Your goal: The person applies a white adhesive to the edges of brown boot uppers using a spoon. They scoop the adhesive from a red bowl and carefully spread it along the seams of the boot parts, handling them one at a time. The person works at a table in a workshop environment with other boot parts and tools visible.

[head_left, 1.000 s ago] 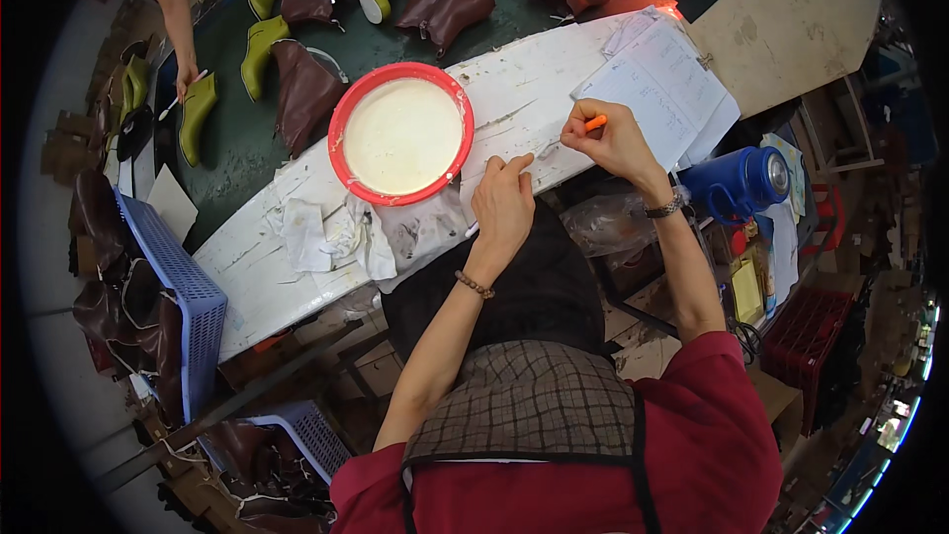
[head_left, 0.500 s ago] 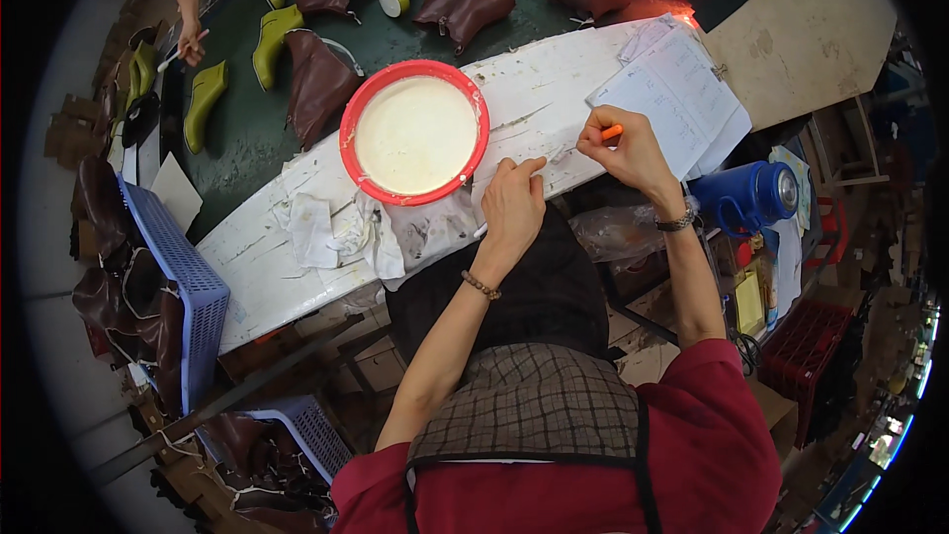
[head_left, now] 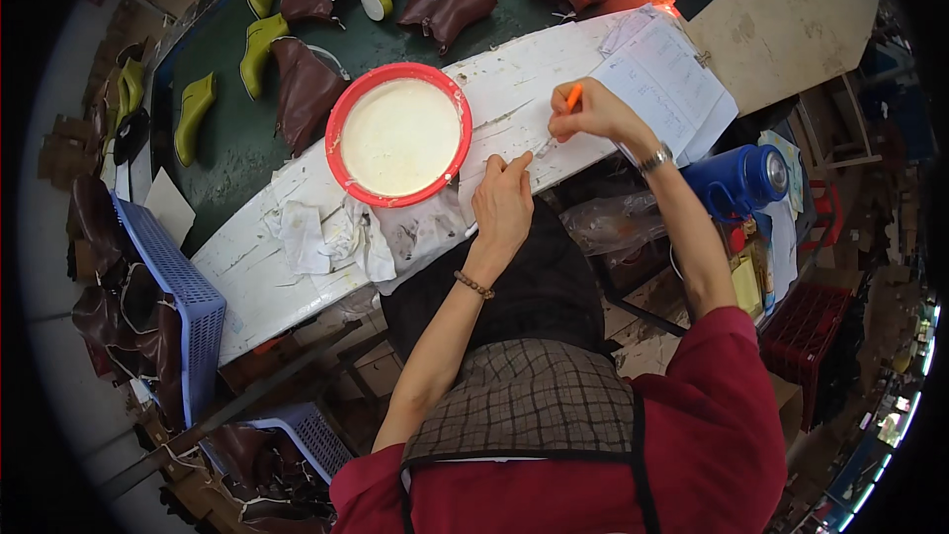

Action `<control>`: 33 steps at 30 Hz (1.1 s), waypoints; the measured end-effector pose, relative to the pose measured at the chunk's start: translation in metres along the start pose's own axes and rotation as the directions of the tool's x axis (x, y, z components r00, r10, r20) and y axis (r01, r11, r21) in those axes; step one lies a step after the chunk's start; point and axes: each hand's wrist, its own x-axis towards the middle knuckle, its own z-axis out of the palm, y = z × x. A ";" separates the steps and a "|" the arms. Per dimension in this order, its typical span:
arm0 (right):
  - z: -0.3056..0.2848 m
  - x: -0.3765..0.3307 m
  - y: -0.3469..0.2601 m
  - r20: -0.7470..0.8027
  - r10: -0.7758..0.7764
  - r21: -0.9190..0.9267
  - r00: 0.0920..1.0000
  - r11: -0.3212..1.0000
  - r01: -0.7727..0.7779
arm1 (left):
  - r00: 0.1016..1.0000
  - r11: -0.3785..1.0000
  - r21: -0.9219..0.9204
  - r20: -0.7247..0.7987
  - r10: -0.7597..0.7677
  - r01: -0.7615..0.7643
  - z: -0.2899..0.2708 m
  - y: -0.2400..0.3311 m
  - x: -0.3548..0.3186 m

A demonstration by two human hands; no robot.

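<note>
Worn white bench [head_left: 519,94], bordered by a dark green surface [head_left: 229,163] bearing brown boots [head_left: 306,94]. Your right hand [head_left: 595,111] is closed around an orange-handled tool [head_left: 573,96], held over the bench near your left hand [head_left: 502,203]. Your left lies palm down, one digit extended toward the tool; whether it pinches anything cannot be told. Left of it stands a red basin [head_left: 334,138] of cream-coloured liquid; an open notebook [head_left: 660,79] lies just beyond your right.
</note>
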 end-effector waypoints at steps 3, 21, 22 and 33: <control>-0.009 0.025 -0.011 0.098 0.160 0.029 0.982 0.986 -0.164 | 1.000 1.000 0.022 -0.002 0.023 -0.023 0.001 0.000 -0.001; 0.018 -0.029 -0.022 -0.117 -0.206 -0.178 0.971 0.967 0.184 | 0.995 0.996 -0.031 0.058 -0.086 0.088 -0.008 -0.005 0.009; 0.022 -0.029 -0.020 -0.128 -0.240 -0.230 0.962 0.951 0.206 | 0.996 0.996 -0.028 0.048 -0.081 0.082 -0.007 -0.006 0.009; 0.032 -0.029 -0.026 -0.065 -0.330 -0.385 0.942 0.879 0.281 | 0.994 0.994 -0.038 0.059 -0.097 0.099 -0.008 -0.007 0.011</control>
